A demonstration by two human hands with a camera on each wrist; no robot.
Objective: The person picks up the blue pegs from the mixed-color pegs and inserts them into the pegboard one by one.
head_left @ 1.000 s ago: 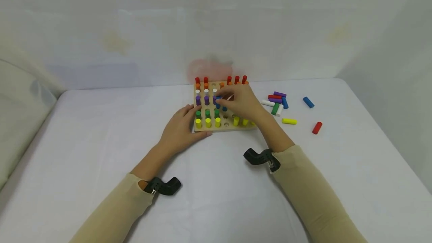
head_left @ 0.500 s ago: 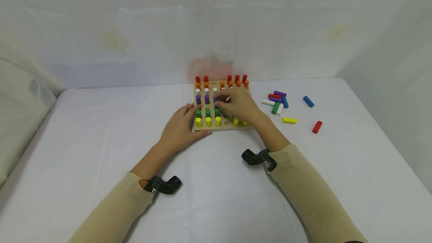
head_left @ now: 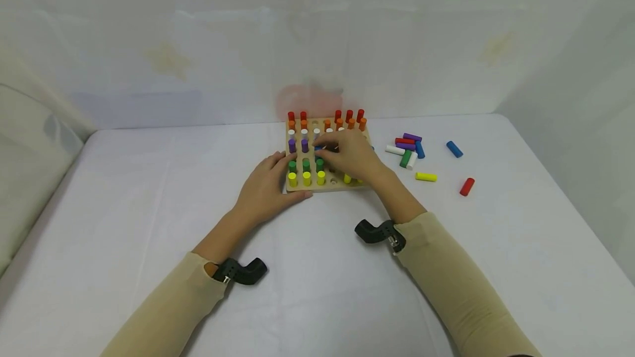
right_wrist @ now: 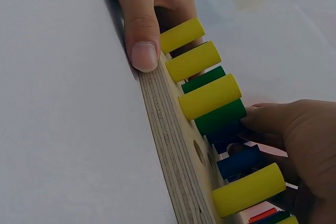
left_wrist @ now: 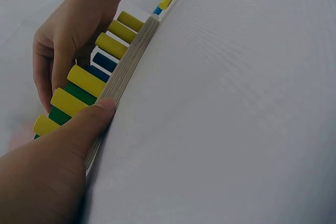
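The left hand [head_left: 265,189] sits at the near left corner of the wooden pegboard [head_left: 324,187], thumb pressed flat against the board's near edge and fingers lying relaxed along its left side; nothing is gripped there. The left wrist view shows that thumb [left_wrist: 92,121] right up against the plywood edge, with the yellow pegs [left_wrist: 86,81] standing just beyond it.

Over the middle of the board, the right hand [head_left: 349,156] is down among the pegs, fingertips curled in around a blue peg [head_left: 319,148] in the blue row. The right wrist view shows the fingers [right_wrist: 273,119] closing in by the blue pegs [right_wrist: 239,162] just behind the green ones; whether they actually pinch one I cannot tell for sure, but they are bent tight about it.

The board stands on the white tabletop [head_left: 149,208], with red and orange pegs at the far rows, then white, purple, green and yellow nearest.

Off to the right lies a loose heap of pegs [head_left: 408,150]; farther right, a lone blue peg [head_left: 453,149], a yellow peg [head_left: 425,177] and a red peg [head_left: 466,187] lie apart.
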